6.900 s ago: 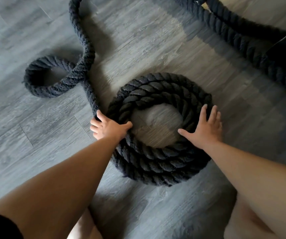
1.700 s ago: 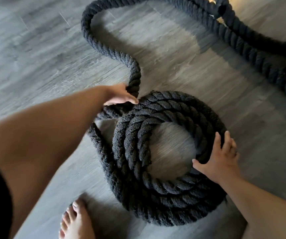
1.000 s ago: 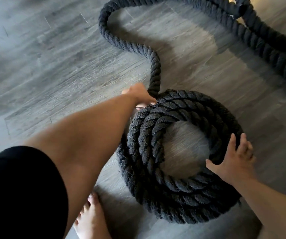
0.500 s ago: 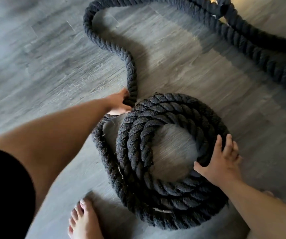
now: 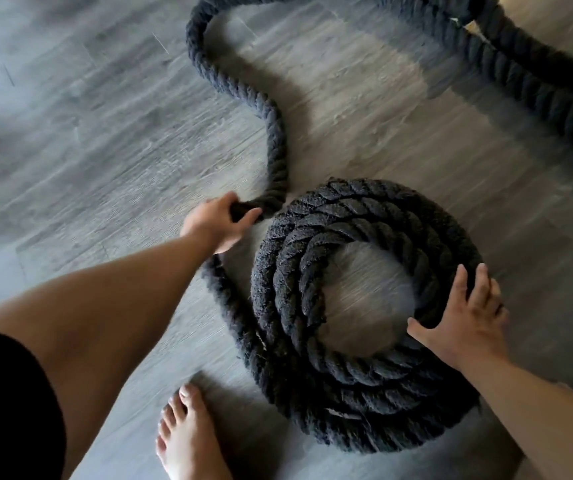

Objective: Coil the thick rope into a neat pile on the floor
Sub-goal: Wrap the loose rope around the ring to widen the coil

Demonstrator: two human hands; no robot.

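I had my left hand (image 5: 216, 221) reached forward, fingers curled shut around the rope (image 5: 274, 157), while my right hand (image 5: 468, 323) lay flat, fingers spread, palm pressing down on it, both arms extended.

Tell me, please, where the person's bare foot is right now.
In the head view the bare foot stands on the grey floor at the bottom edge, left of centre, just left of the coiled rope and below the left forearm.

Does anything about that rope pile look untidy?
Yes. On the left side of the thick dark twisted rope coil, the outermost loop bows away, leaving a gap of grey floor. The left hand grips it there.
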